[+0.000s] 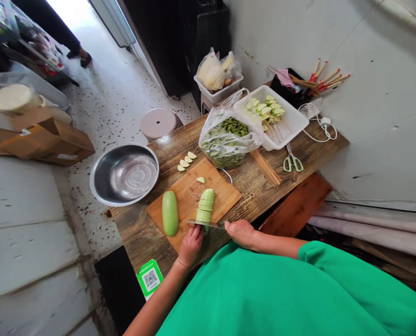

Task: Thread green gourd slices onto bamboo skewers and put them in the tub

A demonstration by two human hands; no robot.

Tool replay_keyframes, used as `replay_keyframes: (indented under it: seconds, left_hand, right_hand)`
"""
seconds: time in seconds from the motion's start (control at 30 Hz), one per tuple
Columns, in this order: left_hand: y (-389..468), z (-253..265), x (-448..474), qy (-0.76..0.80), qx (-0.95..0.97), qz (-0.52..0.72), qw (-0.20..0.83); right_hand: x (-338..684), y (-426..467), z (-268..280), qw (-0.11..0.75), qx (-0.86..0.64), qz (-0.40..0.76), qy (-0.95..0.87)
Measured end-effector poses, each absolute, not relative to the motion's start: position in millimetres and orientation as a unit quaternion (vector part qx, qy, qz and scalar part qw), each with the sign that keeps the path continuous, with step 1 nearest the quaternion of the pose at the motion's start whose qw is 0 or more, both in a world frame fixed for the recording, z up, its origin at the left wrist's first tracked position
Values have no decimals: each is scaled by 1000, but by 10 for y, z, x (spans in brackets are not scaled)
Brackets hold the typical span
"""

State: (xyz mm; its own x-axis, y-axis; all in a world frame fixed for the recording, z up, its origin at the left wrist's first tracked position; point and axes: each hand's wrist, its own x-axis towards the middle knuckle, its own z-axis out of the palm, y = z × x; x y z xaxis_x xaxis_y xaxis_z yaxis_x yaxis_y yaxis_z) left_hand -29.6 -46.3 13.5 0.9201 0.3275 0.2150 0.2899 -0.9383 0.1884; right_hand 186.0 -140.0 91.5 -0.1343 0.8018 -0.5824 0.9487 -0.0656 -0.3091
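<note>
My right hand [241, 233] is closed round the handle of a knife [213, 225], whose blade lies across the near end of a partly sliced zucchini [205, 205]. Just on the near side of the blade, my left hand [193, 240] has its fingers curled on the zucchini's uncut end, largely hiding it. The slices stand close together in a row on a wooden cutting board [225, 186]. To their left lies another pale green zucchini piece [170, 213], unsliced. One small slice [201, 179] rests apart on the board, and several more slices [187, 161] sit beyond its far edge.
Left of the wooden table [134, 233] is a metal basin [123, 175]. Farther back are a bag of green beans [229, 140], a white tray [299, 123] with skewered slices, bamboo skewers [265, 168] and scissors [292, 161]. A person's legs [59, 28] show at upper left.
</note>
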Motion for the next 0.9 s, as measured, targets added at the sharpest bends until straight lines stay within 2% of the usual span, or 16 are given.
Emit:
replay_keyframes:
  seconds: [0.43, 0.9]
  left_hand:
    - [-507, 137, -339, 176, 978, 58, 97]
    - [-531, 73, -401, 179, 977, 44, 108]
  right_hand:
    - [1858, -1507, 1083, 80, 642, -309, 697]
    - [1838, -1485, 1079, 97, 638, -326, 691]
